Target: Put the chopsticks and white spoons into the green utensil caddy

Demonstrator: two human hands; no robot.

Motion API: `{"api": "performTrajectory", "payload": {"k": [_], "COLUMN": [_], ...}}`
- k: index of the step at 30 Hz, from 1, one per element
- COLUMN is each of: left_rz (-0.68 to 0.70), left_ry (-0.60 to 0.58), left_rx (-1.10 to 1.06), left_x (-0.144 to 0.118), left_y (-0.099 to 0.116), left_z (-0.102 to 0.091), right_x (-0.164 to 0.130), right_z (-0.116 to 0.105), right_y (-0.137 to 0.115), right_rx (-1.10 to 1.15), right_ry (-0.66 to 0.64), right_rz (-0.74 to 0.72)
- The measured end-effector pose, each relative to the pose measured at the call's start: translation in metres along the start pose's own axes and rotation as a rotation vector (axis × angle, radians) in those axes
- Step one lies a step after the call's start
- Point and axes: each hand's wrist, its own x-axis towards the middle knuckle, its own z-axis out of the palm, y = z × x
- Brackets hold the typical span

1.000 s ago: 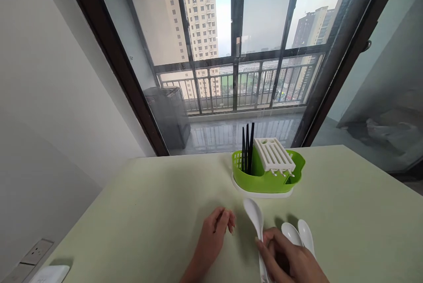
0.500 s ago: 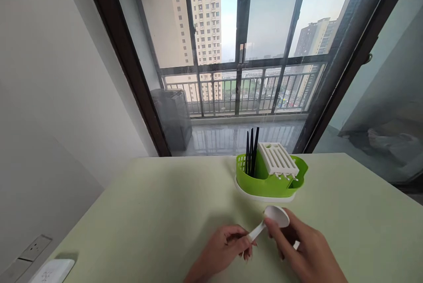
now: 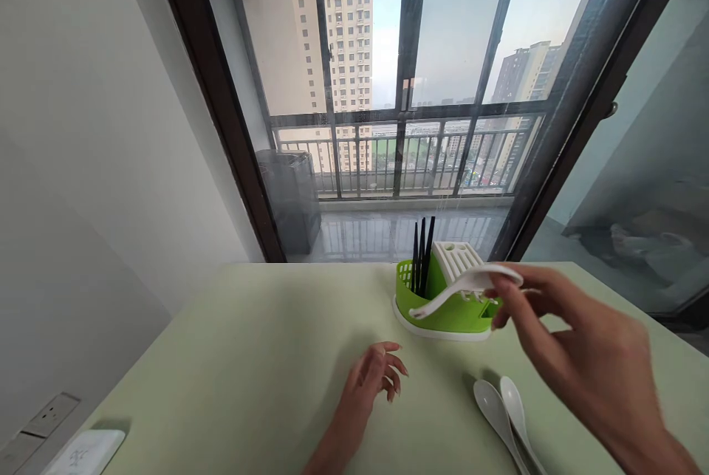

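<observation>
Pale green table (image 3: 249, 357): right hand (image 3: 576, 342) pinches white spoon (image 3: 459, 286) by its bowel end above green cutlery caddy (image 3: 443, 309); left hand (image 3: 371, 379) rests loosely curled, holding nothing

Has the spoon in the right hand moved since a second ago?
Yes. The spoon has gone up and away from the table, and the right hand now holds it in front of the green caddy.
</observation>
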Motion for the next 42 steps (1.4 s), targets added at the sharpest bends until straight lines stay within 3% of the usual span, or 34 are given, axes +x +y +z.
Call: {"api": "performTrajectory", "payload": {"k": [4,8,14,19,29,42], "left_rz": [-0.033,-0.066,-0.067,-0.049,-0.056,-0.053], "left_ry": [0.023,0.047,0.066,0.033,0.015,0.008], "left_rx": [-0.052,-0.075,-0.078,-0.076,-0.059,-0.018], "left_x": [0.004,0.004,0.002,0.003,0.004,0.004], "left_y": [-0.003,0.002,0.003,-0.002,0.0,0.004], "left_z": [-0.004,0.0,0.001,-0.003,-0.002,-0.003], "right_x": [0.028,0.037,0.03,0.024,0.003,-0.004], "right_z": [-0.003,0.018,0.058,0.078,0.098,0.093], "right_y": [-0.004,0.008,0.034,0.052,0.072,0.08], "right_rx": [-0.115,-0.185,-0.324,-0.247,-0.22,-0.222], "right_ry": [0.116,0.171,0.132,0.072,0.056,-0.032], "right_rz": [-0.085,-0.233,-0.403,-0.584,-0.612,-0.583]}}
